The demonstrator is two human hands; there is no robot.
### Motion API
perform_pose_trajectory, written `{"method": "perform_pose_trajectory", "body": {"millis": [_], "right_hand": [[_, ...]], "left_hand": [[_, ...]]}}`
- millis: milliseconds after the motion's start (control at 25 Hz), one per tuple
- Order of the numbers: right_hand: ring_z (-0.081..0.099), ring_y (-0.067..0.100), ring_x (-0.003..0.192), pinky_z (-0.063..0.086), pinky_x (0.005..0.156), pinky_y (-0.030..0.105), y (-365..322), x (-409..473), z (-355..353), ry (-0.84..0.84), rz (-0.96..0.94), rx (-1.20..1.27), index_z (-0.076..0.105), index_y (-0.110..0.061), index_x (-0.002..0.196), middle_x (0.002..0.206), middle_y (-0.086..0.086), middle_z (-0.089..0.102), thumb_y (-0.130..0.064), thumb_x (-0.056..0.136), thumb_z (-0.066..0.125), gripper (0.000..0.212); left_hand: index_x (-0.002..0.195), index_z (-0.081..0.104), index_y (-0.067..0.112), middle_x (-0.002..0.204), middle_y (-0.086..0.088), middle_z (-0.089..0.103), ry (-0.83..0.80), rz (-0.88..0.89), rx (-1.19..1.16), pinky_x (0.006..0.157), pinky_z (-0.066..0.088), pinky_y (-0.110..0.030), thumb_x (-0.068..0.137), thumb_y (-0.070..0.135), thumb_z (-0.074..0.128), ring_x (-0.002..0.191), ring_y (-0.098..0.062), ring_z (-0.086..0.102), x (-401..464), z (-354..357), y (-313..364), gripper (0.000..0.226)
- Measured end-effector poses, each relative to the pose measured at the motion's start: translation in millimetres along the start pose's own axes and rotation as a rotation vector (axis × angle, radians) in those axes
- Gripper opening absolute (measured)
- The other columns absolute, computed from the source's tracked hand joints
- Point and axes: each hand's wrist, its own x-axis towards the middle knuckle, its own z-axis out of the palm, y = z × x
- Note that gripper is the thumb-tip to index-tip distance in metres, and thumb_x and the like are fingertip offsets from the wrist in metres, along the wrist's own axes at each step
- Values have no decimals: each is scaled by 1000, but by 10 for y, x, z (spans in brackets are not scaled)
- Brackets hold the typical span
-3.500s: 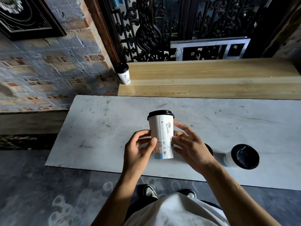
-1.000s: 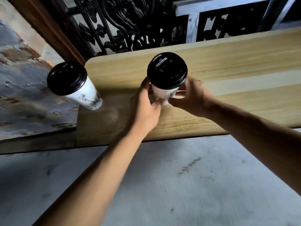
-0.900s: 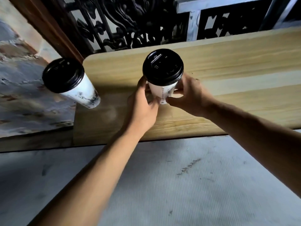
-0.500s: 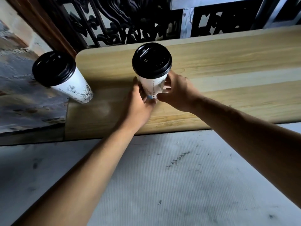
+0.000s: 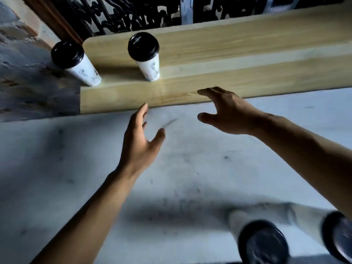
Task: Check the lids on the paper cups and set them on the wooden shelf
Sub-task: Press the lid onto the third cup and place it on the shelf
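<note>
Two lidded cups [image 5: 146, 56] on shelf [image 5: 247, 44], seemingly two blurred cups [image 5: 261, 239] on table [image 5: 57, 159]

We see two white paper cups [image 5: 150, 68] with faint grey prints and black lids [image 5: 143, 46], a pale yellow-grained wooden shelf [image 5: 228, 54], and a scuffed grey-white worktop [image 5: 57, 159].

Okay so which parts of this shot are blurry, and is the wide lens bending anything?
Head view: the two cups on the table, near cup and far-right cup, are smeared by motion blur; the shelf cups, corner cup and second cup, stay fairly sharp but splay outward from lens distortion, and the wooden shelf edge slants. Both hands, left hand and right hand, are slightly soft.
</note>
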Motion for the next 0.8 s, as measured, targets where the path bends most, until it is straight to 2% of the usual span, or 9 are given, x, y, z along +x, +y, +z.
{"method": "perform_pose_trajectory", "body": {"millis": [80, 160, 240, 320, 440, 560, 640, 720, 800], "right_hand": [[46, 27, 142, 37, 108, 31, 96, -562, -124, 0, -30, 10, 42, -18, 153, 157, 9, 46, -39, 94, 66, 67], [48, 28, 139, 39, 109, 34, 162, -1112, -165, -15, -81, 41, 45, -21, 150, 154, 9, 48, -44, 92, 66, 66], [51, 28, 135, 40, 108, 35, 191, -1591, -134, -19, -102, 95, 48, -23, 148, 150, 9, 50, -48, 90, 68, 67], [52, 31, 131, 43, 109, 38, 238, -2037, -48, -37, -143, 130, 50, -22, 146, 145, 10, 52, -53, 86, 68, 70], [48, 34, 128, 45, 107, 44, 318, -2521, 178, -119, -135, 102, 49, -23, 145, 142, 11, 47, -56, 80, 69, 76], [47, 35, 123, 46, 101, 46, 299, -2799, 414, -154, -152, -121, 44, -28, 146, 141, 11, 43, -57, 78, 71, 79], [50, 36, 118, 46, 96, 45, 275, -2867, 511, -129, -158, -246, 41, -27, 148, 138, 12, 45, -53, 78, 72, 81], [52, 37, 115, 47, 95, 46, 257, -2861, 546, -85, -117, -243, 39, -26, 149, 134, 13, 46, -44, 78, 74, 81], [53, 38, 116, 48, 96, 44, 229, -2852, 512, -99, -68, -154, 37, -25, 150, 135, 14, 44, -35, 79, 73, 81]], "left_hand": [[139, 56, 9, 144, -3, 59, -16, 71, 28, 114, 44, -33, 89, 15, 65, 135, -14, 56, -571, 124, 233, 51], [122, 68, 7, 130, -6, 69, 35, 108, 67, 109, 49, -34, 89, 2, 59, 125, -15, 63, -1179, 339, 422, 35], [117, 71, 8, 124, -5, 72, 42, 59, 116, 106, 50, -32, 84, -8, 57, 118, -13, 65, -1716, 603, 509, 39], [126, 67, 9, 131, -4, 69, -4, -100, 170, 110, 47, -31, 77, -13, 62, 124, -14, 63, -2244, 884, 569, 54], [146, 49, 13, 148, -5, 56, -91, -371, 162, 117, 40, -35, 75, 1, 73, 138, -20, 52, -2662, 1202, 563, 76], [145, 46, 28, 143, 5, 57, -128, -375, 164, 109, 48, -35, 68, 23, 82, 130, -11, 56, -2708, 1380, 495, 86], [138, 50, 30, 134, 3, 63, -179, -378, 171, 97, 54, -34, 68, 28, 81, 122, -15, 63, -2595, 1494, 484, 77], [128, 53, 29, 126, -3, 67, -247, -405, 158, 85, 54, -31, 68, 35, 73, 115, -25, 66, -2458, 1554, 523, 63], [126, 54, 29, 116, 4, 68, -260, -328, 204, 72, 44, -13, 73, 32, 72, 106, -21, 67, -2413, 1526, 590, 57]]}}
